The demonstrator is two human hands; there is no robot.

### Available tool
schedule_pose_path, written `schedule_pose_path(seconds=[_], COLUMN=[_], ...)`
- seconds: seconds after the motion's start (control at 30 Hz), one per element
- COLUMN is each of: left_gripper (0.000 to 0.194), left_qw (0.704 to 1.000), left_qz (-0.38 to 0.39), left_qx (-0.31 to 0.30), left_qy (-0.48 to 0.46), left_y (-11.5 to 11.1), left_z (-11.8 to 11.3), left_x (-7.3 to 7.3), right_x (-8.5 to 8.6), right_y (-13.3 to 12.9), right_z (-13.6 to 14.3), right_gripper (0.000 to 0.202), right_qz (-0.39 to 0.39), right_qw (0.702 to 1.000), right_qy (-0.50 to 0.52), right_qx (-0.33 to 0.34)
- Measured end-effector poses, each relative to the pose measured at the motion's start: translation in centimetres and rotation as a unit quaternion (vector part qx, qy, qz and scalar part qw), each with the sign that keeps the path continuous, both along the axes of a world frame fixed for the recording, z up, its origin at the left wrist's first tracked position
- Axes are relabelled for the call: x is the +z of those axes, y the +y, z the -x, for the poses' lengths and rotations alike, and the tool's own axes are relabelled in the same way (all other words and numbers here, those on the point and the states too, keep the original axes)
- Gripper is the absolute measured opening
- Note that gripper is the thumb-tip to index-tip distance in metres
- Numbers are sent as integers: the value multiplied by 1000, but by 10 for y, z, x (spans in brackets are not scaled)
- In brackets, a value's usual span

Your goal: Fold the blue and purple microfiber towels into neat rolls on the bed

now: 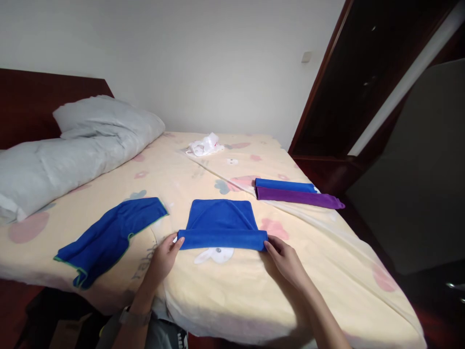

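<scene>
A blue cloth towel [222, 239] lies in front of me on the bed, its near part rolled into a wide band and its far part flat. My left hand [167, 253] pinches the left end of the roll between thumb and fingers. At the right end, my right hand [284, 253] grips the roll the same way. To the left lies another blue towel [112, 237] with green edging, loosely folded and spread at a slant. Over on the right, a rolled blue towel [285, 185] rests against a rolled purple towel [298, 197].
The bed [232, 300] has a cream sheet with rabbit and carrot prints. A crumpled white plastic bag [205, 145] sits near the back. A grey quilt [83, 133] is heaped at the left by the dark headboard [51, 99]. Beyond the bed's right edge is a dark doorway.
</scene>
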State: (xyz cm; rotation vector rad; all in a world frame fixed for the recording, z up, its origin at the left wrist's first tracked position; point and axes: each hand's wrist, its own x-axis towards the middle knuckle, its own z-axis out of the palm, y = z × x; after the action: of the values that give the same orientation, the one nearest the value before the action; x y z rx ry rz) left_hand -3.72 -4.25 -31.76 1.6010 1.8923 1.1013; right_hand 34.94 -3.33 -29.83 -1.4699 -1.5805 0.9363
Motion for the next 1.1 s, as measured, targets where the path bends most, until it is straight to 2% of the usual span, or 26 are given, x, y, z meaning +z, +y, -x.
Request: schedule_pose_path(seconds=[0.17,0.3,0.4,0.53,0.6,0.67,0.73,0.8,0.87,0.93,1.1], left_gripper=[39,35,37,35,36,35,33,33,39,42,37], left_qw=[995,993,994,997,999,999,999,998,994,989,990], left_qz=[48,-10,-34,-22,3,22,32,33,14,-17,-46], left_qx=[37,50,53,42,43,40,15,-40,-105,-143,-116], left_qy=[80,108,93,64,31,-6,-34,-37,-9,34,67], left_y=[-14,-16,-13,-11,-11,-13,-16,-20,-24,-25,-14], left_z=[4,-1,-5,-6,-4,1,7,13,17,18,13], left_x=[10,5,-1,-3,0,5,12,18,22,23,16], right_x=[7,3,0,9,14,17,16,14,13,15,28], right_y=[-9,-8,-5,-11,-16,-19,-19,-17,-14,-13,-14], right_z=[-8,-4,0,1,1,-1,-2,-2,-2,-1,5], right_gripper=[40,37,39,34,41,55,59,53,45,36,29], right_qz=[81,85,33,-99,-103,-82,-83,-104,-128,-141,-99], right_qw=[995,990,986,976,969,966,965,961,955,953,971], right_qy=[-37,-114,-158,-187,-195,-200,-205,-217,-230,-230,-190], right_qx=[51,-17,-49,57,113,139,141,136,136,137,101])
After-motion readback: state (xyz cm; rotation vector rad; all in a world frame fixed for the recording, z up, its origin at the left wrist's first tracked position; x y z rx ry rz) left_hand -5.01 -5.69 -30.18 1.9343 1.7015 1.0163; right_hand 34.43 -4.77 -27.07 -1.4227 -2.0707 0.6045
